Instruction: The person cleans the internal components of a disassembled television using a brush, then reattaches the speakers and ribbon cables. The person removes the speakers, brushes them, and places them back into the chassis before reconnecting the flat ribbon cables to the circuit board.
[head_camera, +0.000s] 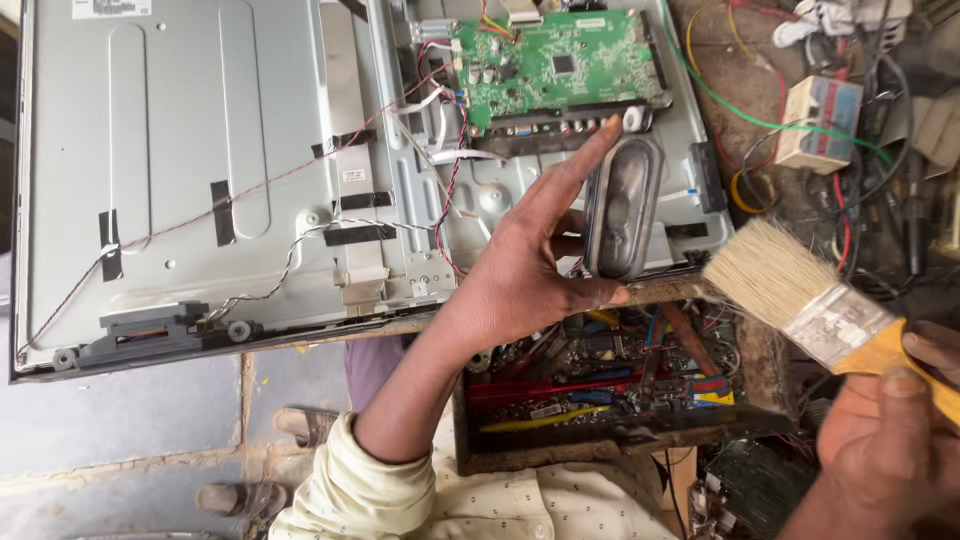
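My left hand (520, 265) grips a dusty oval black speaker (625, 205), held upright at the lower right corner of an opened flat-screen panel (200, 130). The index finger reaches up along the speaker's left edge, and the thumb presses under its lower end. My right hand (885, 430) holds a yellow-handled paintbrush (800, 295). Its pale bristles point up and left, a short way right of the speaker without touching it. A green circuit board (560, 65) sits on the panel just above the speaker.
Thin wires and black tape strips run across the grey metal back of the panel. Below my left hand is an open wooden box (610, 380) full of tools. Tangled cables and a small white box (820, 120) lie at the upper right. Sandalled feet show at the bottom left.
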